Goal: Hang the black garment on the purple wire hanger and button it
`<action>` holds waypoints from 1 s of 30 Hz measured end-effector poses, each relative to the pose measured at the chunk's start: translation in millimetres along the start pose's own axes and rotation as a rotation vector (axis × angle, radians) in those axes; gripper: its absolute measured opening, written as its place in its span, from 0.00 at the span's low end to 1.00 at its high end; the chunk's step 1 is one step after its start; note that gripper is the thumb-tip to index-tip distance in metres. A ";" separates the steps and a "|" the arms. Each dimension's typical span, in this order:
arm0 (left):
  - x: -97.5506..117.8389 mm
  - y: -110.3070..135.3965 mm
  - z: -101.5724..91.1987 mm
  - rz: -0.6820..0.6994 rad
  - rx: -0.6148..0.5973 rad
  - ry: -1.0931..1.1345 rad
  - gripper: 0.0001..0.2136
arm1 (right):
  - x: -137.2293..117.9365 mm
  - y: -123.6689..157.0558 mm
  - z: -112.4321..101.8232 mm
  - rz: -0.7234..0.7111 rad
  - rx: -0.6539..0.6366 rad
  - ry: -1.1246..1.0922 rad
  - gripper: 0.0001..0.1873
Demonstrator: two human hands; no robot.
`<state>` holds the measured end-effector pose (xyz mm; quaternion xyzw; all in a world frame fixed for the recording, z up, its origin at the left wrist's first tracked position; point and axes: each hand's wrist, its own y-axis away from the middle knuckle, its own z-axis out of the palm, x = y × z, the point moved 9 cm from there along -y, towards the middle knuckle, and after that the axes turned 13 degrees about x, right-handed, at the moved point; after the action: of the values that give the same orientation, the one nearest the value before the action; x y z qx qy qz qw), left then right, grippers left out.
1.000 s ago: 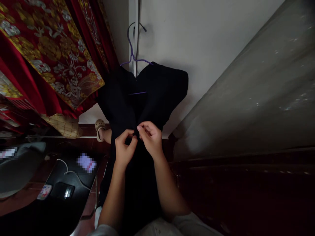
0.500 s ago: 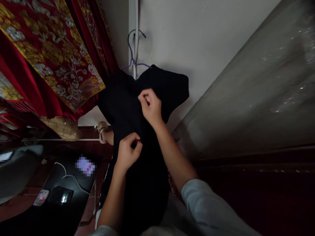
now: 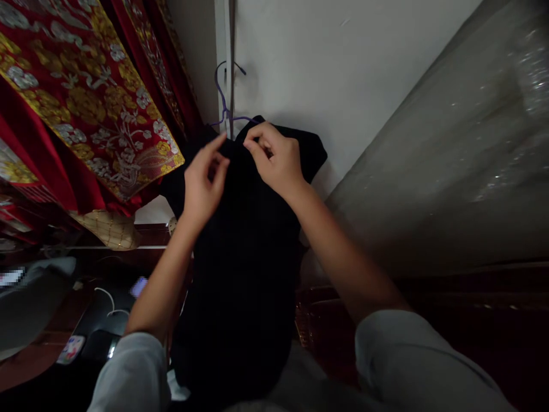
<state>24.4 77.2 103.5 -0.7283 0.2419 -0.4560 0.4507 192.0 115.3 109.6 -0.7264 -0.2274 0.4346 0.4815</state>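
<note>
A black short-sleeved garment (image 3: 244,246) hangs from a purple hanger (image 3: 225,106) in front of me, its front too dark to show details. At the left of its neckline is my left hand (image 3: 202,180), forefinger stretched out and thumb apart from it, with nothing visible between them. My right hand (image 3: 277,157) is over the right side of the neckline, thumb and fingers drawn together in a pinch. What lies between those fingertips, perhaps a bit of the dark cloth, cannot be made out.
Red cloth with gold and silver flowers (image 3: 98,97) hangs at the left. A large plastic-wrapped object (image 3: 450,154) leans along the right. At lower left, a black surface (image 3: 88,309) bears a phone (image 3: 71,349), a dark device (image 3: 98,345) and a white cable (image 3: 106,297).
Both hands have moved up the garment to its neckline, the left one farther. My left hand has gone from a pinch to parted fingers. The garment's lower part has shifted slightly.
</note>
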 end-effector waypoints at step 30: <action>-96.4 -45.8 29.2 -0.161 0.059 -0.098 0.14 | 27.6 11.5 81.3 -0.386 -0.271 0.238 0.21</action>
<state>2.4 185.4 95.5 -0.7532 0.1467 -0.4615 0.4451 136.2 171.8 75.0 -0.7734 -0.3597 0.2116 0.4771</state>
